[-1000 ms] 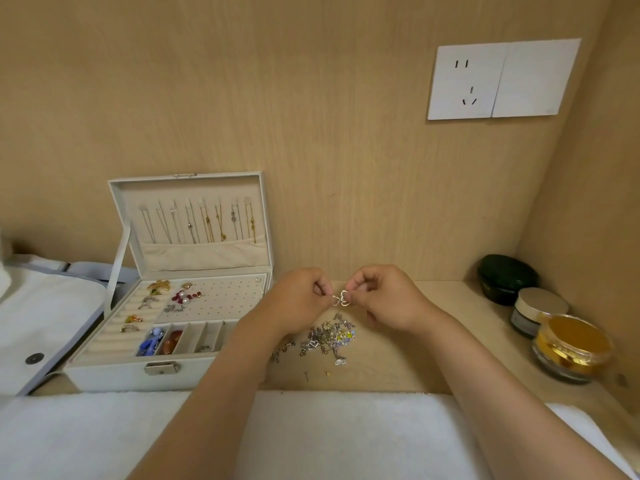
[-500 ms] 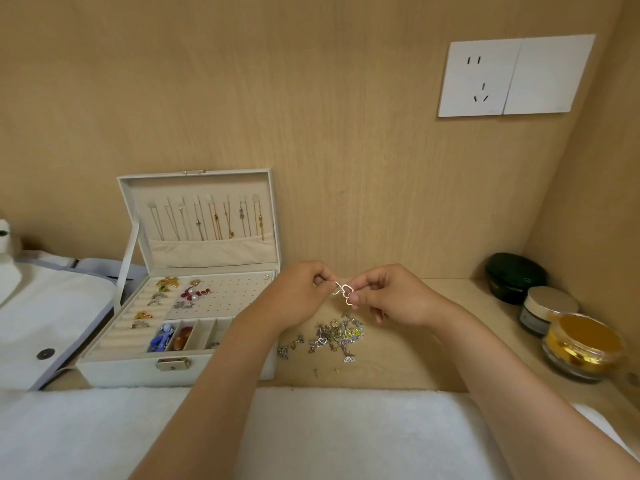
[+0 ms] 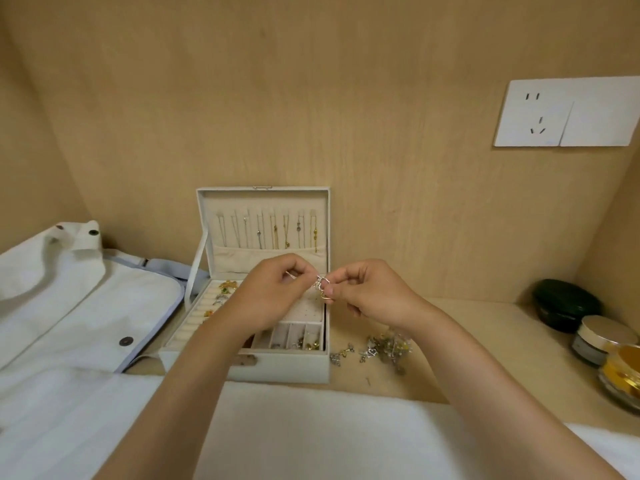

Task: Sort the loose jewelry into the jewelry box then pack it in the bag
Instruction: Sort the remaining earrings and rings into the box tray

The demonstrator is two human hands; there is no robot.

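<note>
A small shiny piece (image 3: pixel 321 287) of jewelry is held up in the air between the two hands, over the back right part of the open jewelry box (image 3: pixel 294 370). It hangs mostly up and down, with a sparkly silver part on top and a little gold loop at the bottom (it is too small to tell what kind of piece it is). The left hand (image 3: pixel 270 296) pinches it from the left with thumb and finger tips, and its other fingers are curled in. The right hand (image 3: pixel 370 294) pinches it from the right in the same way. Under them the jewelry box sits on the bench (image 3: pixel 485 341), with its long side going left to right and its clasp (image 3: pixel 246 359) facing the person. Its lid (image 3: pixel 263 197) stands up at the back by the wood wall, and thin chains (image 3: pixel 266 230) hang up and down in a row inside it. Some colored pieces lie in the left part of the box, and small ones lie in the little slots at the front right. Just to the right of the box, a pile of loose jewelry (image 3: pixel 388 348) lies on the bench. A white bag (image 3: pixel 69 306) with dark snaps lies flat just beside the box on the left. A white cloth (image 3: pixel 311 438) covers the near edge. Far to the right sit a dark green jar (image 3: pixel 566 306), a jar with a pale lid (image 3: pixel 602 337) and a gold jar (image 3: pixel 623 372). A white wall socket (image 3: pixel 533 114) is high on the right.
</note>
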